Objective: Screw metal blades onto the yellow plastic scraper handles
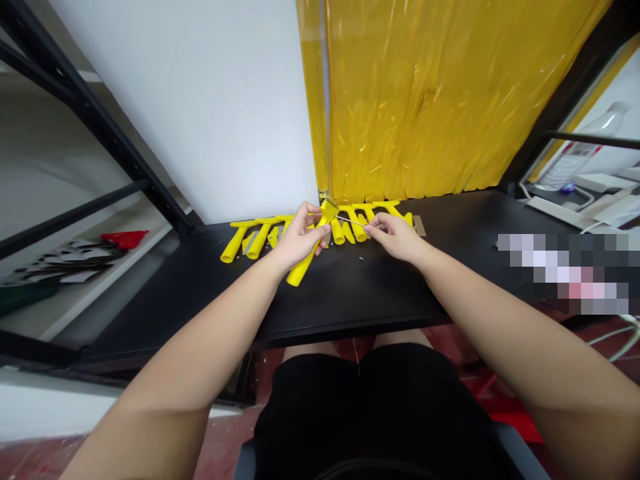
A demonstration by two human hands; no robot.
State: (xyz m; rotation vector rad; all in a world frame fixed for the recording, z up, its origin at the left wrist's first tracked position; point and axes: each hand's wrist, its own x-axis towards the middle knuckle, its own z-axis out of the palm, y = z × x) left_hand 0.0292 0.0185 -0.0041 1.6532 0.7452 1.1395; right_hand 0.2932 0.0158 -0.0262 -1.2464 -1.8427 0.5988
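My left hand [304, 239] is closed around a yellow plastic scraper [302, 269], its round hollow handle tilted down toward me and its wide head up. In a pinch, my right hand [393, 235] holds a thin metal rod [353, 221] that looks like a hex key. The rod's far end meets the scraper's head; whether it sits in a screw cannot be made out. Behind my hands lie several more yellow scrapers [257, 241] in a row. A small metal piece [361, 258], perhaps a screw, lies on the black table [345, 300].
A white panel [215, 107] and a yellow plastic curtain [425, 100] stand behind the table. On the left is a shelf [95, 293] with black flat items and a red object [124, 239]. A clear bottle [575, 157] and white boxes [565, 212] are at right.
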